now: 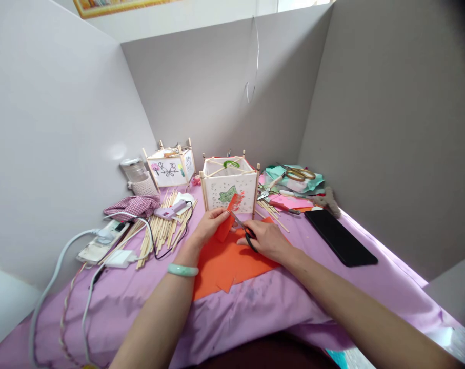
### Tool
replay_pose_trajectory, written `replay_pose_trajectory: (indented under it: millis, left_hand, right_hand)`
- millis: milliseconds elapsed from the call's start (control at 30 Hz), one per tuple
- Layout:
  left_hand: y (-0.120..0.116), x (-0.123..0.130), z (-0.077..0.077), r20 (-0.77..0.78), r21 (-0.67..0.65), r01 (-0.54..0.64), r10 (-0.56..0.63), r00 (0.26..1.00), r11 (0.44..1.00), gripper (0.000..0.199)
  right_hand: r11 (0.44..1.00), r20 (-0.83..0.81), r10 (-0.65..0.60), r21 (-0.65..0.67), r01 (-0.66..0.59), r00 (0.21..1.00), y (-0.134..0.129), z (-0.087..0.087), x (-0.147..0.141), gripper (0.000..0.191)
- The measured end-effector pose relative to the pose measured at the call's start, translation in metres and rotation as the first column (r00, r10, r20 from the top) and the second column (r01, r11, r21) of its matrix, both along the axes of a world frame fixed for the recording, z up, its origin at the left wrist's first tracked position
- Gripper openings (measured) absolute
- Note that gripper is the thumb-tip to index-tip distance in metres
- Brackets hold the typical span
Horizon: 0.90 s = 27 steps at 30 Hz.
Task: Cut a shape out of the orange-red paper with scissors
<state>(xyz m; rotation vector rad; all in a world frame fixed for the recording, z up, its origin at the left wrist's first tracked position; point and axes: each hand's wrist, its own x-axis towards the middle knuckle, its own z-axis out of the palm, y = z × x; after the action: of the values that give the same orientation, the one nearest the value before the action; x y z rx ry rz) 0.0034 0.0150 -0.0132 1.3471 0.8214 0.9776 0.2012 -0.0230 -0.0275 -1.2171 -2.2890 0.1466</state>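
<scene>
My left hand [211, 225] pinches a strip of orange paper [225, 230], whose upper end is cut into a fine fringe. A pair of scissors [249, 239] with black handles is in my right hand [268, 238], and its blades reach the edge of the strip. Under both hands a larger orange sheet [232, 269] lies on the purple cloth, with small cut scraps by its front edge. Just behind the hands stands a white lantern [213, 189] framed in wooden sticks, with a green drawing on its front and green cord on top.
A second stick-framed lantern [170, 171] stands back left beside a glass jar [134, 171]. Wooden sticks [159, 236], a glue gun [171, 210] and a power strip [101, 246] with cables lie left. To the right are red-handled pliers [284, 206], large scissors [299, 174] and a black phone [340, 238].
</scene>
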Motion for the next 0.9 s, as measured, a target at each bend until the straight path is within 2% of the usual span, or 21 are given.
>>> replay_pose_trajectory:
  millis: [433, 667, 900]
  left_hand:
    - [-0.0007, -0.0006, 0.0001, 0.02, -0.023, 0.003, -0.002, 1.0, 1.0, 0.035]
    - [-0.0008, -0.0003, -0.0001, 0.023, -0.024, 0.018, -0.017, 1.0, 1.0, 0.033]
    - [-0.003, 0.0013, -0.0005, -0.037, -0.002, 0.036, -0.036, 0.999, 0.999, 0.034]
  right_hand:
    - [0.998, -0.003, -0.014, 0.054, 0.014, 1.0, 0.0032, -0.0039, 0.0018, 0.036]
    - [0.999, -0.016, -0.018, 0.028, 0.018, 1.0, 0.0007, -0.0008, 0.0012, 0.036]
    - [1.0, -0.049, 0.006, 0.016, -0.005, 0.999, 0.0001, -0.0009, -0.0006, 0.038]
